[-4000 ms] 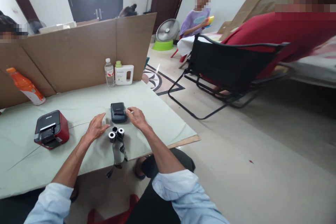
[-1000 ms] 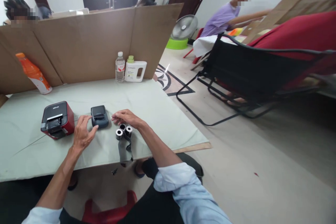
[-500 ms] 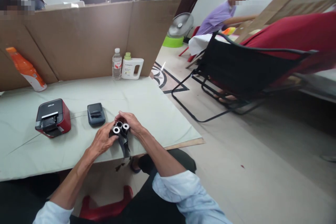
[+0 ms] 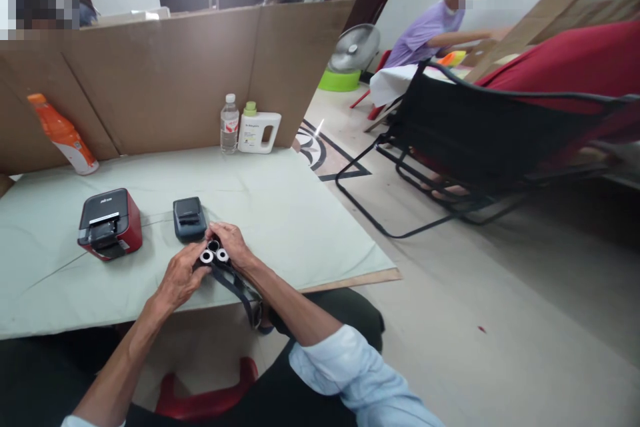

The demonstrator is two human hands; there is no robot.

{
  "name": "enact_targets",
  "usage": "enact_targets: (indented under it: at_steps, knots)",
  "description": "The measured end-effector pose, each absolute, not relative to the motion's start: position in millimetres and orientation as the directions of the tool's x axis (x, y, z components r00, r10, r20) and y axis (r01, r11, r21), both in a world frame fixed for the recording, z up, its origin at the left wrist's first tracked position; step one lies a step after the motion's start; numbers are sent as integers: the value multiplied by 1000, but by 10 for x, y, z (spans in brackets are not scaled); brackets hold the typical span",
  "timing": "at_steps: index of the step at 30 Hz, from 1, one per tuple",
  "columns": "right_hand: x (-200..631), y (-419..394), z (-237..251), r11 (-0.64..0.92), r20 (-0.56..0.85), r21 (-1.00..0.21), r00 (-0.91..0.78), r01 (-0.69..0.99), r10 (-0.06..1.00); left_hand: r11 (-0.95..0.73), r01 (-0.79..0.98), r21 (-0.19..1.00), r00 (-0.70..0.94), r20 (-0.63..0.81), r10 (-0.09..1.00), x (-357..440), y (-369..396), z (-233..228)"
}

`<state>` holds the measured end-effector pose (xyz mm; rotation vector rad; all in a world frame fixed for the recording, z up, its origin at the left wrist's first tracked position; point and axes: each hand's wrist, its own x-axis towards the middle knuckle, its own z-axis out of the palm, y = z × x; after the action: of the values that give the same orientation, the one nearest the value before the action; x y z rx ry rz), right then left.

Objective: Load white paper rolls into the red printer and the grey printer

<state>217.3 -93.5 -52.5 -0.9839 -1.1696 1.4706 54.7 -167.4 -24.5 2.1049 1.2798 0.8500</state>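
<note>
Between my two hands sits a cluster of small rolls [image 4: 214, 252]; two show white ring-shaped ends and a third shows a dark hollow core. My left hand [image 4: 181, 275] grips the cluster from the left, fingers and thumb curled against it. From the right, my right hand [image 4: 231, 245] wraps round the other side. A dark strip [image 4: 239, 289] trails from the rolls down past the table's front edge. Just behind my hands is a small dark device with a slotted top [image 4: 189, 219]. Farther left stands a larger black and red label printer [image 4: 110, 223].
An orange bottle [image 4: 64, 137] leans against the cardboard partition [image 4: 170, 80]. A clear bottle [image 4: 229, 125] and a white jug [image 4: 257, 132] stand at the back of the table [image 4: 280, 213]. Right of it are a black folding chair [image 4: 480, 140], a fan [image 4: 354, 50] and a person in purple [image 4: 425, 33].
Both hands have moved left with the rolls, closer to the small dark device. The trailing strip now swings farther right. The camera view has shifted slightly.
</note>
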Motion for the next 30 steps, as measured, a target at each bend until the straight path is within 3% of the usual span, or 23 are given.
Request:
enact_targets:
  at_steps: [21, 26, 30]
  knots:
    - [2181, -961, -630, 41, 83, -981, -219, -190, 972, -416, 571, 707, 350, 249, 903, 385, -1712, -256]
    - [2384, -661, -669, 199, 179, -979, -264, 50, 948, -366, 624, 691, 215, 299, 930, 133, -1555, -91]
    - [2455, -467, -694, 374, 260, -896, -401, 240, 878, -241, 700, 672, 79, 263, 962, -86, -1269, -64]
